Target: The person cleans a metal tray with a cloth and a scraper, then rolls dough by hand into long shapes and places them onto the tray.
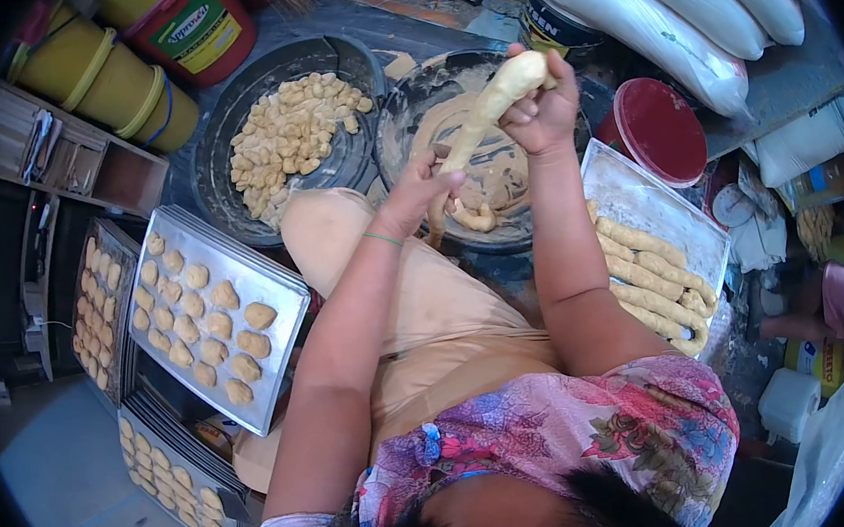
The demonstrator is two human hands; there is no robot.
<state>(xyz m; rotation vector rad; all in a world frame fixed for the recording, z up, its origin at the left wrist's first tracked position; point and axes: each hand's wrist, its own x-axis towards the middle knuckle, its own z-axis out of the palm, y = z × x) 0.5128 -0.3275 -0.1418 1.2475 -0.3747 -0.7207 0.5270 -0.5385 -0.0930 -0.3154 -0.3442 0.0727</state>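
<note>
1. While the rope of dough (487, 109) hangs in the air over the dark bowl (388, 166), its long axis runs on a slant, with the thick end up at about 1 o'clock and the thin end down at about 7 o'clock.
2. The right hand (541, 108) has the upper end. Its fingers are curled tight round the thick part, which pokes out above the fist.
3. The left hand (422, 188) sits lower, at 7 o'clock from the right. Its fingers and thumb are closed round the thin part (how hard they pinch I cannot tell).
4. Between the two hands the rope is bare. The dough lies toward 1 o'clock from the left fingers and toward 7 o'clock from the right.
5. Below the left hand the tail drops toward a lump of dough (483, 216) in the bowl. Whether they touch is hidden.
6. The left hand is nearer the bowl's inside. The right hand is nearer the tray of long rolls (637, 194) at 4 o'clock.
</note>
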